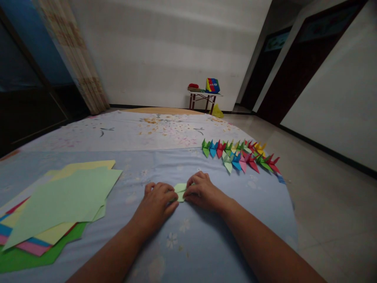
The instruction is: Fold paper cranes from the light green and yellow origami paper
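Note:
A small folded piece of pale green paper [180,188] lies on the blue flowered cloth in front of me. My left hand [160,199] grips its left end, thumb and fingers pressed together on it. From the other side my right hand [204,192] pinches the right end between thumb and fingers. A crease runs across the part of the paper that shows; its ends are hidden under my fingers. Beyond my right hand stand two rows of folded paper cranes [236,162] in green, blue, red, pink and yellow.
A loose pile of coloured paper sheets [67,196], pale green on top, lies at the left. The tablecloth [165,161] covers a round table. Near the far wall, a small side table [203,94] carries a colourful box [212,85]; a yellow bag [217,111] sits beside it.

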Action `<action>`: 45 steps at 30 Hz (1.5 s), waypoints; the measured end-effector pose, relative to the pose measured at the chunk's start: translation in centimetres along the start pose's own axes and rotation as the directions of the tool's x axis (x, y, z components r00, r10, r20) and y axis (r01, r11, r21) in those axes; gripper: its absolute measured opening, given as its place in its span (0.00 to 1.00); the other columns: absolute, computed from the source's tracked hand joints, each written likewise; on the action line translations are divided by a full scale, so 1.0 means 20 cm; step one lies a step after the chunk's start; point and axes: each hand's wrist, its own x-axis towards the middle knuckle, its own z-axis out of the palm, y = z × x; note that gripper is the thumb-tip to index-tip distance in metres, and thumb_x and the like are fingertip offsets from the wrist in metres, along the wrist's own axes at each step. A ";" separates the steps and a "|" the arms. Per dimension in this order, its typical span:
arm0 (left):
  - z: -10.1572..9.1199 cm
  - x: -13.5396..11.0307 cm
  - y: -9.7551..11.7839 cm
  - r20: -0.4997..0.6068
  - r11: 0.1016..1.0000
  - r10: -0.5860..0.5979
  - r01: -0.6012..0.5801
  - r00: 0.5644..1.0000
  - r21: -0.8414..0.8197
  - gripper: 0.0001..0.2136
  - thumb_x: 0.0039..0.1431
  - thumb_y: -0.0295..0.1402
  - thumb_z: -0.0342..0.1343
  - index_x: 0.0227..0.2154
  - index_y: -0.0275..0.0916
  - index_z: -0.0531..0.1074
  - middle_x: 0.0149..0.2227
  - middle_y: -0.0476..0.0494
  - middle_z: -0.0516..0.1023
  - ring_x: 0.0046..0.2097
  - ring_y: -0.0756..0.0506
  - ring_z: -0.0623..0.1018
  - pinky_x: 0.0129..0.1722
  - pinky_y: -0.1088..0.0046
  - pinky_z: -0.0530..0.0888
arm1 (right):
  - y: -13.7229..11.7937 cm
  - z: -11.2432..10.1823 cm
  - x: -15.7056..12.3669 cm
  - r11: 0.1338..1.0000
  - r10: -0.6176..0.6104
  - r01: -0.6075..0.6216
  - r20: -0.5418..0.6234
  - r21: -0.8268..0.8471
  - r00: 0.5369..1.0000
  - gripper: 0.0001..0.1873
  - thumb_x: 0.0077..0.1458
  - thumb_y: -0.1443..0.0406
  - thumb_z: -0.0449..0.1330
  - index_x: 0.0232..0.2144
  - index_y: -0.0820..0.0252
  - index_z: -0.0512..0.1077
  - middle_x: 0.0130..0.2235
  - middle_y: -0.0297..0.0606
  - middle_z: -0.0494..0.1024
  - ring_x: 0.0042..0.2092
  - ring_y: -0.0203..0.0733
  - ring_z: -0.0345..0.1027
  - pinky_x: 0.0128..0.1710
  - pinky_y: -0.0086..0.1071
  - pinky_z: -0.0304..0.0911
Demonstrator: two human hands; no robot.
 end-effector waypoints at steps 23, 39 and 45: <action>0.06 0.02 0.03 -0.017 0.968 -0.226 0.223 0.974 -0.118 0.06 0.54 0.37 0.53 0.28 0.42 0.72 0.34 0.49 0.72 0.41 0.44 0.69 0.44 0.62 0.56 | 0.04 0.05 0.02 0.986 0.119 -0.119 0.009 0.113 0.993 0.09 0.53 0.58 0.59 0.29 0.55 0.75 0.32 0.35 0.72 0.41 0.41 0.58 0.42 0.36 0.46; 0.08 0.04 0.04 -0.004 0.918 -0.383 0.381 0.924 -0.110 0.06 0.52 0.36 0.54 0.23 0.42 0.73 0.36 0.48 0.74 0.43 0.42 0.69 0.44 0.60 0.56 | 0.00 0.06 0.07 0.947 0.310 -0.313 0.044 0.077 0.950 0.08 0.47 0.59 0.62 0.24 0.58 0.74 0.27 0.33 0.73 0.38 0.39 0.58 0.38 0.33 0.44; 0.08 0.04 0.05 -0.021 0.915 -0.399 0.396 0.917 -0.082 0.05 0.52 0.35 0.54 0.25 0.42 0.71 0.35 0.48 0.74 0.43 0.42 0.69 0.44 0.61 0.57 | 0.00 0.07 0.06 0.939 0.337 -0.339 0.038 0.063 0.941 0.08 0.46 0.58 0.62 0.25 0.55 0.75 0.29 0.34 0.73 0.39 0.41 0.57 0.38 0.33 0.44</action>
